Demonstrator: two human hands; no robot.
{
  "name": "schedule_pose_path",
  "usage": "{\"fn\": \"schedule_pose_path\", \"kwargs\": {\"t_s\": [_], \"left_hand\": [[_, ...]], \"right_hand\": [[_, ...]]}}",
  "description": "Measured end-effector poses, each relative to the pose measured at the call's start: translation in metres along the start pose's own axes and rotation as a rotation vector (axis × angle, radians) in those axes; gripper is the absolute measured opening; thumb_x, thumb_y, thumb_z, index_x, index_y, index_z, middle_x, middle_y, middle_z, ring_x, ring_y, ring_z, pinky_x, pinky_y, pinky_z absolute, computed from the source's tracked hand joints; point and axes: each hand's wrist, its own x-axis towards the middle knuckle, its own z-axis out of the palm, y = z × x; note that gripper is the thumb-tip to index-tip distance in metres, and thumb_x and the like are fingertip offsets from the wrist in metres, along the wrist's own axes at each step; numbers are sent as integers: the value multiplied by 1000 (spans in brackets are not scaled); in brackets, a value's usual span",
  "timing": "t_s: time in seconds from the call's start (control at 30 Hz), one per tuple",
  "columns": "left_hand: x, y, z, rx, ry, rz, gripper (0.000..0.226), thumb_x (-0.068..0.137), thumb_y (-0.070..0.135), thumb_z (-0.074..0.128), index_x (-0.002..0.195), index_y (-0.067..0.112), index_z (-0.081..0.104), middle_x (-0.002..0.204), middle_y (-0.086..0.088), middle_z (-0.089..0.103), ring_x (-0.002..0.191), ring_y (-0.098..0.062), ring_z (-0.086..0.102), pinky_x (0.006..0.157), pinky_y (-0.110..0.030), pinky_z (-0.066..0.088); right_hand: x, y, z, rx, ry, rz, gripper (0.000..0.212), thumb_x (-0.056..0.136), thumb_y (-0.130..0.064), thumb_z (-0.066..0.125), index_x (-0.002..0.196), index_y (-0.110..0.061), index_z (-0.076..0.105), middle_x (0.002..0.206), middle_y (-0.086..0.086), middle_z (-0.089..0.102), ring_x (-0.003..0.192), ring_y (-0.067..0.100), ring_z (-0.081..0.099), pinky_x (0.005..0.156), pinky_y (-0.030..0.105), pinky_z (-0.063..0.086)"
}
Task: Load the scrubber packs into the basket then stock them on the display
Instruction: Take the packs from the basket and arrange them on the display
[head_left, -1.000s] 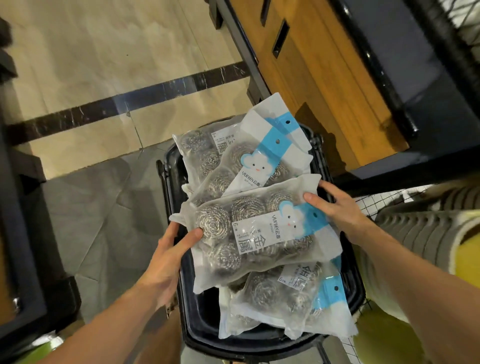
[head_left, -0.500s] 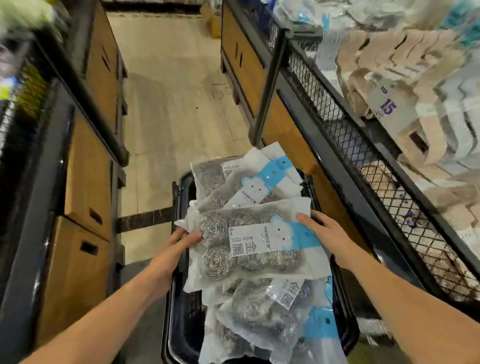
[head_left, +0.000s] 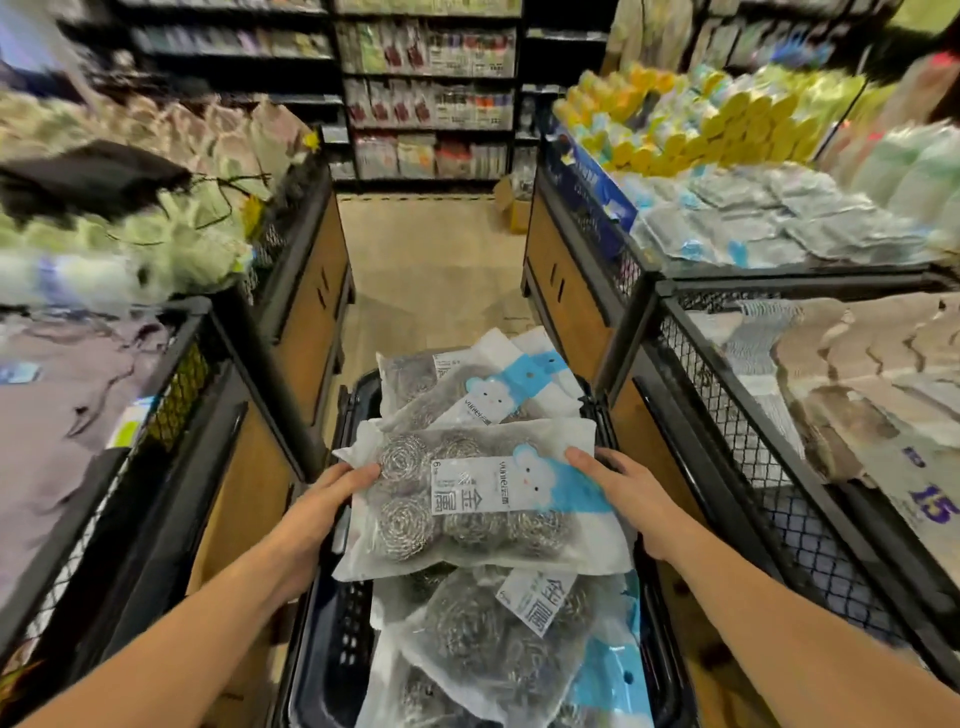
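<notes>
1 scrubber pack (head_left: 483, 501) held over the full basket (head_left: 337, 654).
Left grip (head_left: 319, 512) and right grip (head_left: 631, 499) clasp its ends, fingers hidden underneath; basket's near edge is cut off.

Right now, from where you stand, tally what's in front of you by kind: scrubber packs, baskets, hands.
Scrubber packs: 4 told apart by labels, including the top pack; more may lie beneath
Basket: 1
Hands: 2, left hand and right hand
Total: 7
</notes>
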Motion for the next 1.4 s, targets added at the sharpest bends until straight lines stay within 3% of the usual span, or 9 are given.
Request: {"fn": "schedule_pose_path", "kwargs": {"t_s": [0.27, 0.5, 0.67, 0.8, 0.97, 1.13, 1.23, 1.3, 1.4], "left_hand": [[165, 108, 0, -114, 120, 31, 42, 83, 34, 73, 120, 15, 65, 109, -11, 76, 100, -32, 71, 85, -42, 55], [363, 195, -27, -94, 46, 36, 98, 35, 54, 94, 121, 15, 68, 115, -16, 73, 98, -31, 73, 91, -46, 52], [492, 271, -42, -51, 4, 9, 91, 56, 59, 84, 134, 22, 57, 126, -8, 69, 114, -32, 66, 105, -52, 46], [585, 332, -38, -22, -28, 27, 81, 60, 52, 80, 132, 21, 58, 119, -5, 73, 108, -29, 70, 100, -49, 49], [722, 390, -38, -4, -31, 54, 85, 57, 55, 85, 131, 23, 59, 118, -5, 73, 107, -28, 70, 97, -48, 51], [884, 424, -56, 85, 23, 35, 63, 85, 44, 75, 140, 23, 53, 137, -9, 61, 125, -31, 58, 106, -48, 44], [957, 470, -29, 93, 16, 12, 48, 96, 23, 61, 141, 13, 46, 136, -15, 59, 106, -24, 62, 83, -37, 50], [976, 492, -1, 44, 5, -12, 49, 87, 40, 70, 128, 31, 44, 106, 10, 67, 86, -8, 63, 68, -25, 48], [1003, 525, 25, 37, -57, 4, 66, 61, 51, 85, 115, 23, 58, 83, 10, 77, 72, -9, 74, 54, -19, 55]], "right_hand": [[177, -129, 9, -26, -73, -44, 98, 60, -65, 80, 140, -16, 50, 127, 4, 66, 104, 18, 69, 94, 40, 57], [353, -215, 31, -77, -28, -28, 95, 68, -66, 76, 143, -15, 49, 129, 0, 61, 100, 12, 66, 84, 33, 56], [475, -286, 48, -90, 48, -19, 123, 41, -83, 76, 142, -18, 51, 133, 2, 62, 107, 18, 67, 98, 42, 55], [564, -339, 52, -90, 66, -4, 100, 61, -71, 77, 143, -20, 50, 136, 2, 60, 107, 16, 66, 96, 38, 55], [692, -395, 47, -84, 78, 7, 106, 53, -75, 77, 142, -23, 51, 138, 2, 58, 110, 17, 65, 98, 39, 54], [833, -443, 35, -53, 53, -8, 112, 47, -82, 77, 141, -26, 52, 140, -1, 57, 110, 17, 66, 98, 41, 55], [905, -475, 29, -59, 71, -21, 88, 72, -64, 75, 145, -22, 48, 146, 3, 51, 109, 17, 63, 90, 33, 54], [947, -494, 24, -74, 86, -22, 84, 76, -61, 74, 146, -22, 48, 147, 3, 50, 101, 13, 62, 79, 28, 53], [1006, -516, 18, -119, 95, -23, 89, 71, -63, 73, 146, -23, 47, 148, 3, 49, 101, 14, 61, 80, 28, 51]]}}
